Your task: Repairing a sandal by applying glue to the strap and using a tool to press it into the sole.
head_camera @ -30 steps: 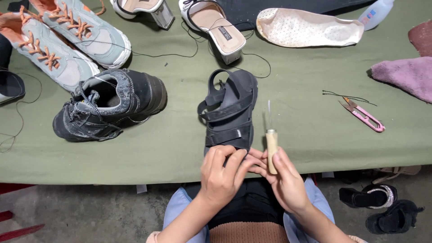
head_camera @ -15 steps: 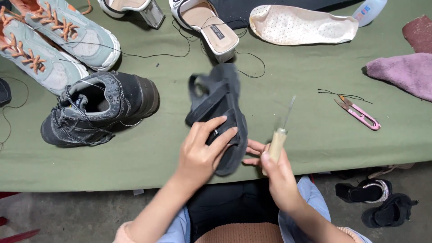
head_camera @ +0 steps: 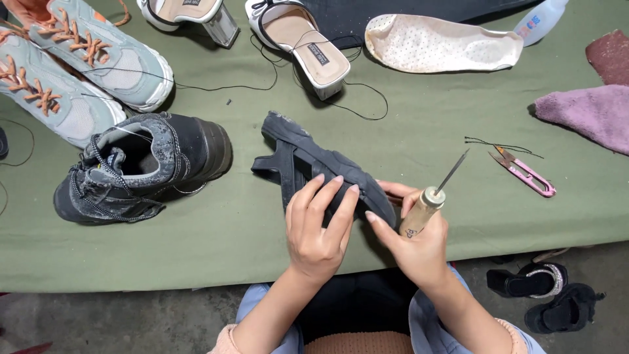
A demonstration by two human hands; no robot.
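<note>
Left hand [head_camera: 319, 229] grips black sandal [head_camera: 314, 167] tilted on counter [head_camera: 262, 242]; right hand [head_camera: 419, 242] clasps wooden-handled awl [head_camera: 429, 200], needle clear of sole, stitching not begun

Left hand [head_camera: 318, 233] tilts a black sandal [head_camera: 314, 167]; right hand [head_camera: 419, 246] grips an awl [head_camera: 426, 203].

Spread across an olive-green worktop [head_camera: 458, 111]: a black boot [head_camera: 141, 167], two pale grey sneakers [head_camera: 78, 65] with orange laces, two heeled mules [head_camera: 301, 42], a perforated cream insole [head_camera: 442, 44], pink thread snips [head_camera: 524, 172], a mauve cloth [head_camera: 586, 115]. Below, on the floor, black sandals [head_camera: 547, 295].
</note>
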